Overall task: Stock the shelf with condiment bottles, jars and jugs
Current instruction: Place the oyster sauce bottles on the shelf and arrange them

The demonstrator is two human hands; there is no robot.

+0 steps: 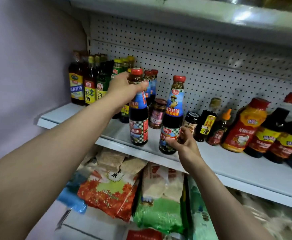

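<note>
Your left hand (pixel 124 87) wraps the shoulder of one oyster sauce bottle (pixel 138 116), just under its red cap, fingers curled round the neck. Your right hand (pixel 181 141) pinches the lower label of a second oyster sauce bottle (pixel 172 118), thumb in front and fingers behind. Both bottles stand near the front edge of the white shelf (pixel 219 163), side by side but apart, the left one at about nine o'clock from the right one.

The relation that matters is the long axis. Each bottle stands close to upright, cap at twelve o'clock, with a slight lean that may only be the wide lens. Whether each base sits fully flat on the shelf I cannot tell.

Open shelf lies at twelve o'clock from both bottles, towards the pegboard back (pixel 202 66). There a short brown jar (pixel 157 113) stands between and behind them, and two more red-capped bottles (pixel 151 84) stand behind the left one. Tall cooking wine bottles (pixel 82 84) fill the ten o'clock corner; dark soy bottles (pixel 266 134) run off towards three o'clock.

I judge the likely next move is a push straight back. Your left hand holds high, so that bottle may tip; your right hand, low on the body, should slide its bottle more steadily.
</note>
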